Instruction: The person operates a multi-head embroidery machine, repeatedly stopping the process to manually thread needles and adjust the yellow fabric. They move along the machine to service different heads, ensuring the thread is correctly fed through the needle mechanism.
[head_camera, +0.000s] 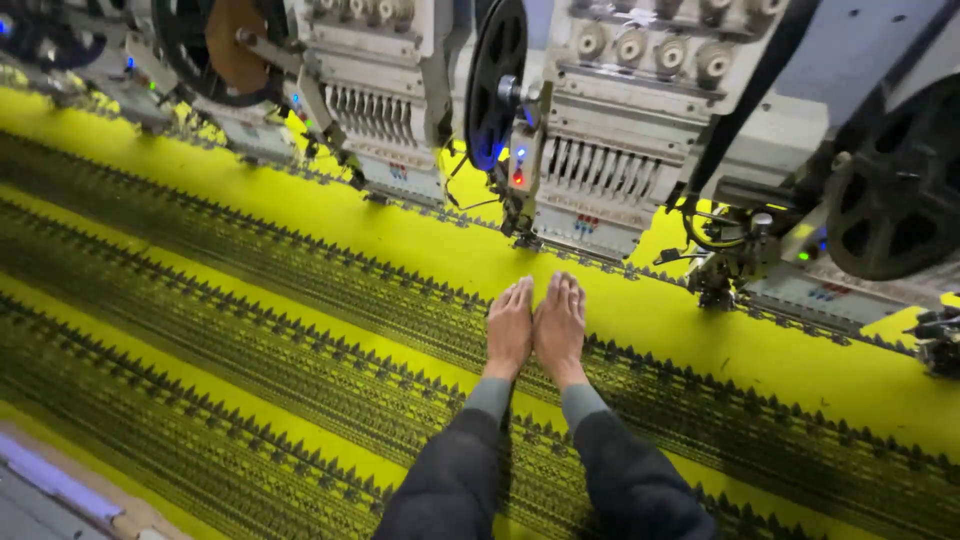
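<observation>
My left hand and my right hand lie side by side near the middle of the frame, both open and flat, palms down, fingers straight and pointing toward the top of the picture. They touch each other along the inner edges and hold nothing. Both press on the yellow cloth, which stretches from the upper left to the lower right. My fingertips rest on a plain yellow strip; my wrists lie over a dark stitched band, one of several that run in rows across the cloth. My grey cuffs and dark sleeves come up from the bottom edge. Just above my fingers, in the upper middle, stands a sewing head with a row of needles and small red and blue lights. A black wheel sits to its left, and more heads line the top.
</observation>
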